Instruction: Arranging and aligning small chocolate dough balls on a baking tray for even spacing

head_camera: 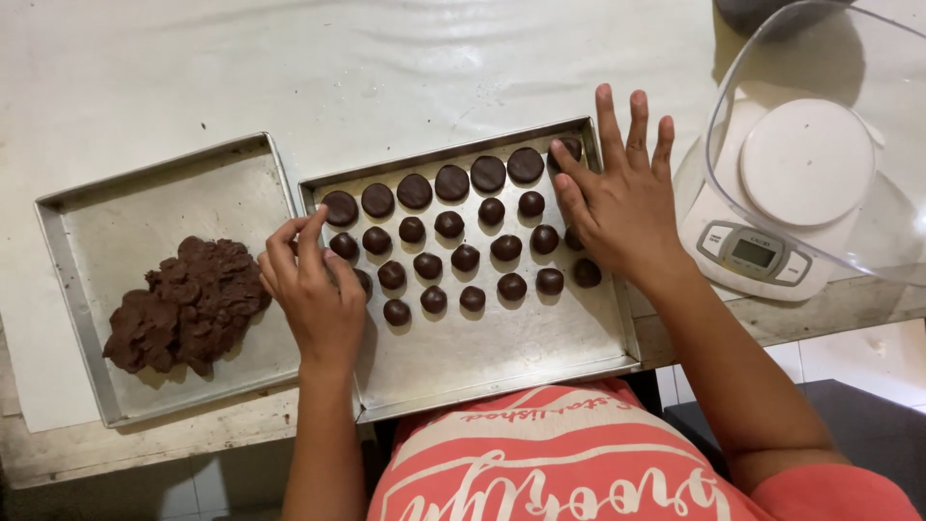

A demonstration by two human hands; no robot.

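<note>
Both hands down on the baking tray (pixel 502 347), which sits in the middle of the pale table (pixel 386 68) and is lined with rows of dark chocolate dough balls (pixel 465 258). The left hand (pixel 313 289) is at the tray's left edge, fingers curled loosely, fingertips touching a ball in the second row; whether it actually grips that ball I cannot tell. The right hand (pixel 622 198) lies flat and spread over the tray's far right corner, holding nothing, covering a few balls. Left of this, a second metal tray (pixel 125 222) carries a rough lump of chocolate dough (pixel 188 304). To the right, a white kitchen scale (pixel 772 203) stands beneath a clear bowl (pixel 868 145)
</note>
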